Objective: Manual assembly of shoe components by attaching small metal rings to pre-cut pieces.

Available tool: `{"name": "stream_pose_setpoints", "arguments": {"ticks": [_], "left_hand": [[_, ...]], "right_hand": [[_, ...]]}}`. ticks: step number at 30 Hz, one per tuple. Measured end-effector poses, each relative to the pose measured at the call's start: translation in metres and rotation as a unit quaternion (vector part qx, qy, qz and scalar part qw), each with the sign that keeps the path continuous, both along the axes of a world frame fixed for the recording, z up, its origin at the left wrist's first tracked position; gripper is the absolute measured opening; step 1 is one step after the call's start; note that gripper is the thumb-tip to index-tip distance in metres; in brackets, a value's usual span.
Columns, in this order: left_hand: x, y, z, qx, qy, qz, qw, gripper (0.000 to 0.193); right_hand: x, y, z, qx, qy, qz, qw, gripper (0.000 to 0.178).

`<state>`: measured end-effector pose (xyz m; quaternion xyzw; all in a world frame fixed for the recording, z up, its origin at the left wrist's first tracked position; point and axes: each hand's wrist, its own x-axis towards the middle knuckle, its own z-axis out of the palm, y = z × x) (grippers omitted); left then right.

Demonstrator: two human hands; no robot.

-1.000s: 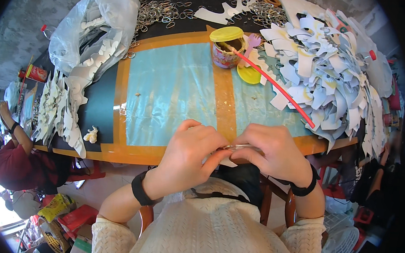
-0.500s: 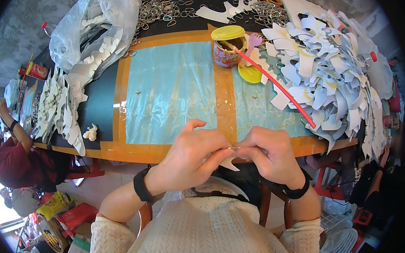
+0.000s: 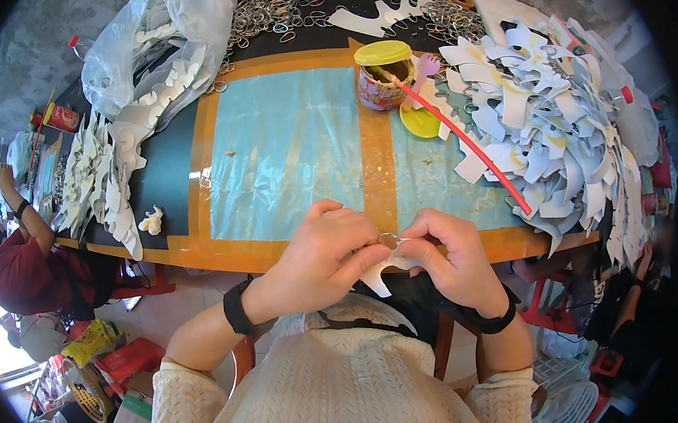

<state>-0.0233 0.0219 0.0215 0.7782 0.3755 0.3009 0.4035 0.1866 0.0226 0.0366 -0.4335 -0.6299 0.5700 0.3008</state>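
Over the front edge of the table, my left hand (image 3: 327,246) and my right hand (image 3: 451,256) meet, thumbs and fingers pinched. Between them is a white piece of sheet material (image 3: 376,279), its pointed end hanging below the fingertips. A small metal ring (image 3: 388,237) shows at the top of the pinch, between both sets of fingers. Whether the ring is fixed to the white piece is hidden by my fingers. The left index finger curls above the others; the right thumb and fingers close on the piece's right end.
A blue sheet edged with brown tape (image 3: 288,153) covers the table. Beyond it stand a tub of brown paste (image 3: 380,89) and a long red-handled stick (image 3: 470,142). White cutouts pile up at right (image 3: 549,132) and left (image 3: 90,170). Metal rings (image 3: 270,14) lie at the back. A co-worker's arm (image 3: 32,221) is at far left.
My fingers have shifted slightly apart at the pinch. The metal ring now shows more fully above it, and the white piece's tip has swung left and down.
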Motion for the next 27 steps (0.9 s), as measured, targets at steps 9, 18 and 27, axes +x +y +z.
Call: {"name": "stream_pose_setpoints", "arguments": {"ticks": [9, 18, 27], "left_hand": [[0.005, -0.005, 0.015, 0.073, 0.009, 0.022, 0.997, 0.005], [0.006, -0.006, 0.013, 0.111, 0.044, 0.031, 0.992, 0.005], [0.001, 0.003, 0.011, -0.157, -0.066, 0.04, 0.985, 0.015]], "right_hand": [[0.007, 0.004, -0.008, 0.049, 0.0, 0.046, 0.998, 0.018], [-0.01, 0.002, 0.0, 0.053, 0.012, 0.013, 0.998, 0.013], [-0.004, 0.018, -0.017, -0.04, 0.155, -0.035, 0.986, 0.025]]}}
